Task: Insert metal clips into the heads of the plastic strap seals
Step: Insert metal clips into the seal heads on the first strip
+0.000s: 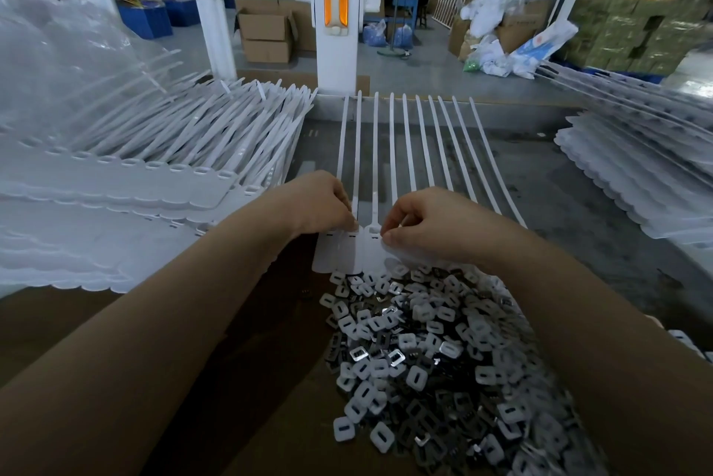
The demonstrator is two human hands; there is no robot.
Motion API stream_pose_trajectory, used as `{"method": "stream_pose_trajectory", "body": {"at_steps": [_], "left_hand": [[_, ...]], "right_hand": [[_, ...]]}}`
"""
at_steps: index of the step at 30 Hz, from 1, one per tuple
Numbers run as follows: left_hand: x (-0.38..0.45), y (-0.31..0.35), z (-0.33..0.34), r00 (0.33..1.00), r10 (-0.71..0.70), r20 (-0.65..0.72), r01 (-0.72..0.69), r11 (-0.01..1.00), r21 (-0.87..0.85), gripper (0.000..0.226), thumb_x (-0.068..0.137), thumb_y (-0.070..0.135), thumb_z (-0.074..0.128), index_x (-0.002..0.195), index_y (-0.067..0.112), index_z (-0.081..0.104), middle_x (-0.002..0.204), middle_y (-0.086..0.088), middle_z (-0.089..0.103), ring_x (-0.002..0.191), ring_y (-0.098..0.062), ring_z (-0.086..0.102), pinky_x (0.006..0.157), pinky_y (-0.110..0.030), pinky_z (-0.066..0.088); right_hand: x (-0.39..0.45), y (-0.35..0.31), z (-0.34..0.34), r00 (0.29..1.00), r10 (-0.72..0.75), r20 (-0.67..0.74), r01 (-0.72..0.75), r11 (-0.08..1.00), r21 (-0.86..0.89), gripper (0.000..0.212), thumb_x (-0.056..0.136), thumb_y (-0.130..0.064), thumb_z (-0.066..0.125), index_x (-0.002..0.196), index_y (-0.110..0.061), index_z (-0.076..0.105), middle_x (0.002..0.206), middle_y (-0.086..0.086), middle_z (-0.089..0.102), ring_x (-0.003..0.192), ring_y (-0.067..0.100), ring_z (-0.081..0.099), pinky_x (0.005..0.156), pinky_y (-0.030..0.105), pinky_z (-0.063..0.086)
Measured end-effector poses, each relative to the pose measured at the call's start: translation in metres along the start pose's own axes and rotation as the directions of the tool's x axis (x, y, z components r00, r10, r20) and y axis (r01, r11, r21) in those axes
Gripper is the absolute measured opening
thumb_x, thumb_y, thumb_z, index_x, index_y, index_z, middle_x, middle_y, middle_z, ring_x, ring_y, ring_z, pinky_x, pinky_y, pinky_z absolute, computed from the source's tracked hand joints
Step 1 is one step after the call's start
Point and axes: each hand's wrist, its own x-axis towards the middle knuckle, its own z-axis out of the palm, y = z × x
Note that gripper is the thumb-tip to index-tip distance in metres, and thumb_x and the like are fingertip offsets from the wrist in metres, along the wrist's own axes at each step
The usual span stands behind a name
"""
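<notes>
Both hands at the seal heads

Left hand (322, 205) and right hand (428, 224), fingers curled, pinch the strap seals (357, 247) (straps running lengthwise away); metal clips (424, 352) heaped just below.

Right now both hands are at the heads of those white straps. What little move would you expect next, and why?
Probably the right hand presses its piece down into the strap head under its fingertips while the left hand pins the neighbouring head. The pile of clips lies just below for the next pick. Whether a clip is already pinched is hidden.
</notes>
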Motion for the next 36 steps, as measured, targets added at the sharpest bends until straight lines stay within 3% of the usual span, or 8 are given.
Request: {"method": "stream_pose_trajectory", "body": {"at_steps": [6, 10, 12, 15, 19, 24, 29, 36], "left_hand": [[0.0, -0.005, 0.002, 0.999, 0.043, -0.013, -0.042, 0.999, 0.018, 0.011, 0.082, 0.031, 0.076, 0.079, 0.028, 0.065, 0.082, 0.008, 0.064, 0.076, -0.005, 0.059, 0.059, -0.022, 0.038], [-0.006, -0.01, -0.005, 0.98, 0.196, -0.024, -0.194, 0.979, 0.064, 0.009, 0.082, 0.032, 0.076, 0.08, 0.033, 0.067, 0.076, 0.013, 0.063, 0.072, -0.002, 0.06, 0.059, -0.017, 0.04], [-0.015, -0.007, -0.01, 0.937, 0.349, 0.029, -0.35, 0.936, 0.047, 0.01, 0.08, 0.029, 0.078, 0.078, 0.034, 0.07, 0.072, 0.016, 0.064, 0.068, 0.003, 0.058, 0.058, -0.009, 0.04], [-0.032, 0.004, -0.013, 0.843, 0.485, 0.231, -0.485, 0.872, -0.06, 0.008, 0.077, 0.022, 0.08, 0.08, 0.028, 0.075, 0.074, 0.02, 0.068, 0.064, 0.008, 0.057, 0.061, -0.004, 0.041], [-0.038, 0.015, -0.01, 0.77, 0.45, 0.452, -0.509, 0.861, 0.009, 0.012, 0.077, 0.022, 0.08, 0.085, 0.029, 0.075, 0.071, 0.029, 0.064, 0.064, 0.012, 0.056, 0.06, -0.001, 0.038], [-0.04, 0.017, -0.006, 0.765, 0.407, 0.5, -0.512, 0.855, 0.088, 0.018, 0.074, 0.029, 0.083, 0.088, 0.035, 0.072, 0.072, 0.038, 0.06, 0.068, 0.018, 0.055, 0.062, 0.001, 0.037], [-0.043, 0.022, -0.004, 0.724, 0.358, 0.589, -0.507, 0.856, 0.103, 0.017, 0.076, 0.028, 0.081, 0.079, 0.039, 0.069, 0.072, 0.034, 0.064, 0.069, 0.016, 0.059, 0.062, 0.001, 0.039], [-0.044, 0.021, 0.0, 0.719, 0.399, 0.569, -0.535, 0.84, 0.086, 0.032, 0.071, 0.033, 0.084, 0.086, 0.046, 0.059, 0.079, 0.023, 0.062, 0.071, 0.01, 0.057, 0.057, -0.008, 0.043]], "right_hand": [[-0.001, 0.0, 0.0, 1.0, -0.003, 0.0, 0.003, 1.0, -0.009, 0.003, 0.086, -0.033, 0.068, 0.083, -0.033, 0.067, 0.091, -0.01, 0.067, 0.082, 0.007, 0.064, 0.069, 0.027, 0.055], [-0.001, -0.001, -0.002, 1.0, -0.009, 0.007, 0.009, 1.0, -0.026, 0.008, 0.088, -0.033, 0.066, 0.081, -0.036, 0.065, 0.091, -0.013, 0.066, 0.08, 0.004, 0.063, 0.061, 0.02, 0.052], [-0.001, -0.002, -0.002, 1.0, -0.01, 0.008, 0.01, 1.0, -0.022, 0.008, 0.089, -0.032, 0.065, 0.083, -0.036, 0.065, 0.091, -0.013, 0.066, 0.079, 0.004, 0.064, 0.059, 0.019, 0.051], [-0.003, -0.002, -0.002, 1.0, -0.004, 0.022, 0.003, 1.0, 0.021, 0.004, 0.088, -0.03, 0.066, 0.087, -0.034, 0.066, 0.09, -0.011, 0.067, 0.077, 0.005, 0.066, 0.058, 0.02, 0.052], [-0.004, -0.003, -0.002, 1.0, 0.002, 0.027, -0.002, 1.0, 0.023, 0.003, 0.088, -0.03, 0.066, 0.088, -0.033, 0.066, 0.09, -0.01, 0.068, 0.077, 0.006, 0.067, 0.062, 0.023, 0.056], [-0.003, -0.003, -0.002, 1.0, -0.008, 0.025, 0.008, 1.0, 0.006, 0.004, 0.089, -0.029, 0.065, 0.089, -0.033, 0.066, 0.093, -0.009, 0.067, 0.08, 0.007, 0.065, 0.064, 0.024, 0.056], [-0.002, -0.002, -0.002, 1.0, -0.007, 0.012, 0.007, 1.0, -0.004, 0.003, 0.088, -0.031, 0.065, 0.088, -0.033, 0.067, 0.09, -0.011, 0.067, 0.077, 0.004, 0.065, 0.058, 0.02, 0.051], [0.0, -0.001, -0.001, 1.0, 0.001, 0.008, -0.001, 1.0, -0.001, 0.006, 0.09, -0.031, 0.064, 0.086, -0.035, 0.066, 0.088, -0.012, 0.068, 0.076, 0.003, 0.065, 0.056, 0.018, 0.05]]}}
